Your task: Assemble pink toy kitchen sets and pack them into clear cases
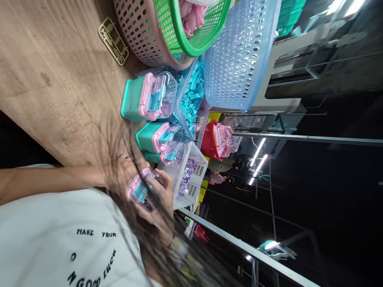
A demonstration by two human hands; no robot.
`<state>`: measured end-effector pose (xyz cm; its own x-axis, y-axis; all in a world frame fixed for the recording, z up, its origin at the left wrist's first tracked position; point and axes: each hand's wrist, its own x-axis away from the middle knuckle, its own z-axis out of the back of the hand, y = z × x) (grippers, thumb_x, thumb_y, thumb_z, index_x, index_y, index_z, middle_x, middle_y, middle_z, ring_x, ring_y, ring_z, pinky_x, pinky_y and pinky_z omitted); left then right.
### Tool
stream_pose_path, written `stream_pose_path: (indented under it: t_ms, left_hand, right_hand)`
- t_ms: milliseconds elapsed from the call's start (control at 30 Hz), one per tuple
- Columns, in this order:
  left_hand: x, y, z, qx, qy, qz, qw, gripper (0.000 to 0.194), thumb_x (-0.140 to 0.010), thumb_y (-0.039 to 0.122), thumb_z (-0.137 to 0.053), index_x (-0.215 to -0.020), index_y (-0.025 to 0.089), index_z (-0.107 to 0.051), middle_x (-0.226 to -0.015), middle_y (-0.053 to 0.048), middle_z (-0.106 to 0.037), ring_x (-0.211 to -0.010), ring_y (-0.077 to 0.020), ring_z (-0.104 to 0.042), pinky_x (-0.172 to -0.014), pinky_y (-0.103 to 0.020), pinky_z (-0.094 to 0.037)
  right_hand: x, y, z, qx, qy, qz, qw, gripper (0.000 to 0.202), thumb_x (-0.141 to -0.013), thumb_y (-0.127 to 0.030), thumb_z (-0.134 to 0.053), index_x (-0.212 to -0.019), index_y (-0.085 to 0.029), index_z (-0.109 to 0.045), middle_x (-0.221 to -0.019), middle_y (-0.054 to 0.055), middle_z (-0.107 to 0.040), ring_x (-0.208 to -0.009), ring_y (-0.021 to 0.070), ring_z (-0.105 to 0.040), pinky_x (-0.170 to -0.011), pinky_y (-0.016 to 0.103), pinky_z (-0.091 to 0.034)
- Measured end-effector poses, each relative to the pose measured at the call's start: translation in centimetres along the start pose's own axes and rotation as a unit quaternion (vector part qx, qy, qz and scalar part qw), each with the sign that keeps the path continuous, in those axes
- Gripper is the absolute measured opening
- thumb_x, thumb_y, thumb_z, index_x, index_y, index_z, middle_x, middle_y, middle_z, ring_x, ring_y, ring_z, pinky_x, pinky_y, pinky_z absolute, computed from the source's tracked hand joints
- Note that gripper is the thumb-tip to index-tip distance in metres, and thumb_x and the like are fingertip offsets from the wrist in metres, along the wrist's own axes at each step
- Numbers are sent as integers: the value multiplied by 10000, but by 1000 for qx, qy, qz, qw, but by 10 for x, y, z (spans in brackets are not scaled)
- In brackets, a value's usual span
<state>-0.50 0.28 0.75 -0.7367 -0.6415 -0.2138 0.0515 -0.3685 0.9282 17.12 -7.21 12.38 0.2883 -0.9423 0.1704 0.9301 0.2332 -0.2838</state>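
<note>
The view is turned on its side. My left hand is closed about the lower side of a small box with a pink rim and clear cover; blue and purple pieces show through it. My right hand wraps the clear cover from the other side, its fingers bent over it. Loose hair strands blur parts of both hands and the box. Beside the hands on the table stand similar boxes with teal bases, pink rims and clear covers, one nearer and one farther.
On the wooden table lies a gold-coloured frame of small parts. A bin of blue pieces and a white basket of purple pieces adjoin the boxes. Green, pink and blue baskets stand alongside.
</note>
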Motion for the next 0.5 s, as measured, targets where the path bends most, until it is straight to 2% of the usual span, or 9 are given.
stream_pose_path:
  t_ms: [200, 300, 500]
  left_hand:
    - [1, -3, 0, -5, -4, -1, 1000, 924, -476, 407, -878, -1286, 226, -471, -1251, -94, -606, -1136, -352, -573, -943, -449, -441]
    - [1, -5, -2, 8, 4, -15, 1000, 867, -490, 423, -864, -1246, 221, -491, -1224, -93, -616, -1113, -341, -586, -947, -442, -442]
    - [0, -1, 0, 7, 8, -5, 1000, 855, -514, 397, -847, -1268, 227, -483, -1220, -81, -611, -1112, -338, -584, -946, -452, -447]
  right_hand:
    - [-2, 1, -2, -36, 34, 34, 998, 737, -629, -358, -866, -1311, -318, -588, -1448, 97, -428, -1341, 355, -530, -1092, 555, -513]
    - [-1, 0, -2, -34, 46, 31, 998, 746, -624, -357, -878, -1311, -323, -586, -1438, 92, -440, -1323, 348, -538, -1082, 548, -528]
    - [-5, -7, 8, 1, -3, 9, 1000, 791, -609, -345, -897, -1340, -317, -595, -1451, 103, -450, -1320, 348, -548, -1080, 528, -551]
